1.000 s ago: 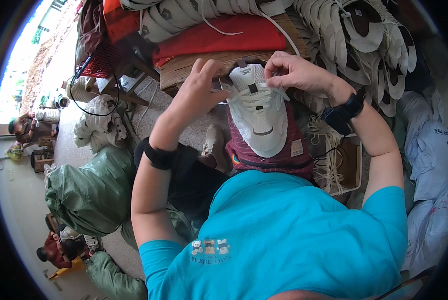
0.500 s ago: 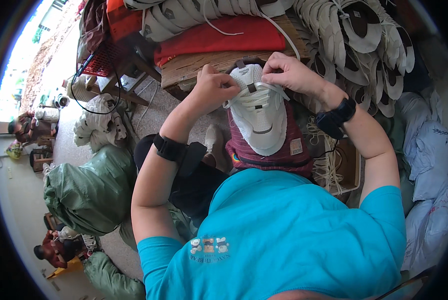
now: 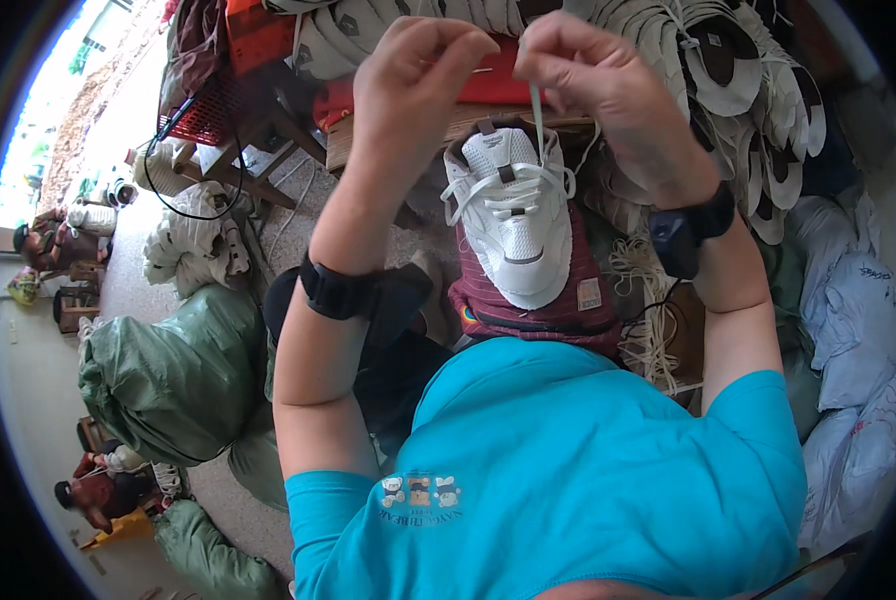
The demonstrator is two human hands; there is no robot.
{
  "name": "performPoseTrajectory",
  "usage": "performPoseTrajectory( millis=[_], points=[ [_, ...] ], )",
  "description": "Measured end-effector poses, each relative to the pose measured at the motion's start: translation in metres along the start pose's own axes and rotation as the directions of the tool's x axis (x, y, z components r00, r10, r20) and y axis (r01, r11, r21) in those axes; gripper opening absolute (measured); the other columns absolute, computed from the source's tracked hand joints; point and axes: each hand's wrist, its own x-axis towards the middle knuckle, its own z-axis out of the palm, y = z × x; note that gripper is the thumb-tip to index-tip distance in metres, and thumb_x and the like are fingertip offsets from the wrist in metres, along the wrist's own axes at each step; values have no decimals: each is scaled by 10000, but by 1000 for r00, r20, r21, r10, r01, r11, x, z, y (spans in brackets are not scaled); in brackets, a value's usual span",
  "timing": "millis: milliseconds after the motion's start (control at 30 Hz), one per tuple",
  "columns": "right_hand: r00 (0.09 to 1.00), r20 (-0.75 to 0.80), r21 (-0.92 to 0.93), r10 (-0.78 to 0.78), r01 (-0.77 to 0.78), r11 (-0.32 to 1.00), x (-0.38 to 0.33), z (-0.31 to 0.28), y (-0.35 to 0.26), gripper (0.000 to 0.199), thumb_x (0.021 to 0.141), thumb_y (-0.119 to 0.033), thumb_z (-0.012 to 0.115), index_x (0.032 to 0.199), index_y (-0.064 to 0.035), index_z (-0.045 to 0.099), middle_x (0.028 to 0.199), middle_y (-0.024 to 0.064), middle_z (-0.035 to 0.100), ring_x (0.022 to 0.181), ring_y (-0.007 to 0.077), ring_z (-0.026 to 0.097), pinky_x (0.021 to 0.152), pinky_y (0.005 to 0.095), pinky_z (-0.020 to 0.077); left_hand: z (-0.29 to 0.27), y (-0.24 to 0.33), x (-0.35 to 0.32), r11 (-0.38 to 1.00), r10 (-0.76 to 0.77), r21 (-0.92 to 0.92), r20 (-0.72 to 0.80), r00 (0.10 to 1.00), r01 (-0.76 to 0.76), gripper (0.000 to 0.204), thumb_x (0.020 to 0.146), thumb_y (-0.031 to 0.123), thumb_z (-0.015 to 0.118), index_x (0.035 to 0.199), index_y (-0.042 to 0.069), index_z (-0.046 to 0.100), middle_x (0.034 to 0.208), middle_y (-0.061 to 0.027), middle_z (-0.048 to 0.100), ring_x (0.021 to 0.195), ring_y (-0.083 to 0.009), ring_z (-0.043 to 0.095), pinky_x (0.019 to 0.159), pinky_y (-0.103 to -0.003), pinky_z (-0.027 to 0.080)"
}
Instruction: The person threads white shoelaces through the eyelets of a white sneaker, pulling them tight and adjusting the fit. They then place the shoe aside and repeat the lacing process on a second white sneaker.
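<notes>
A white sneaker upper (image 3: 517, 238) lies on maroon striped cloth over my lap, its toe toward me and its lace crossed through the eyelets. One strand of the shoelace (image 3: 539, 125) runs up taut from near the top of the tongue to my right hand (image 3: 593, 85), which pinches it. My left hand (image 3: 413, 85) is raised beyond the shoe at about the same height, thumb and fingertips pressed together. Whether a lace end is between them I cannot make out. Both hands are clear of the shoe.
Ahead stands a wooden bench (image 3: 344, 140) with red cloth (image 3: 338, 105) and a row of shoe uppers (image 3: 333, 45). More uppers (image 3: 758, 90) hang at the right, above a box of loose laces (image 3: 651, 300). Green sacks (image 3: 173, 370) lie left; other people sit farther off.
Both hands have risen away from the shoe toward the bench. The right hand has drawn a lace strand up taut, and lace loops now show at the shoe's sides.
</notes>
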Motion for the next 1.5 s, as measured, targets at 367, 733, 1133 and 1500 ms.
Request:
performPoseTrajectory(
  millis=[367, 733, 1133, 1500],
  points=[
    [977, -12, -553, -214, 172, 815, -2, 30, 39, 144, 883, -178, 728, 963, -60, 706, 863, 45, 579, 784, 167, 619, 684, 321, 502, -5, -33, -54, 635, -582, -566, 98, 807, 526, 240, 1032, 193, 559, 1111, 10, 692, 799, 60, 537, 654, -20, 420, 607, -178, 342],
    [975, 218, -800, 42, 153, 581, -10, 53, 86, 134, 799, -148, 697, 926, -118, 728, 883, 38, 570, 882, 222, 587, 842, 392, 391, -10, -37, -71, 665, -568, -592, -7, 823, 455, 268, 1028, 226, 581, 1151, 23, 707, 810, 74, 536, 683, -16, 403, 613, -176, 329],
    [874, 283, -888, -396, 395, 237, -27, 37, 49, 79, 771, -64, 640, 811, -80, 574, 852, 59, 503, 823, 236, 553, 809, 382, 378, -34, -45, -84, 660, -606, -528, 47, 794, 534, 268, 1036, 241, 570, 1148, 31, 694, 838, 54, 576, 739, -25, 477, 698, -200, 395],
    [968, -98, -532, -230, 144, 834, -17, 30, 50, 64, 854, -26, 681, 915, -19, 665, 871, 65, 580, 805, 174, 638, 719, 302, 523, -9, -35, -75, 498, -588, -628, 262, 765, 597, 299, 1065, 250, 501, 1166, 0, 631, 1097, -92, 685, 820, -110, 634, 811, -277, 531]
  ],
)
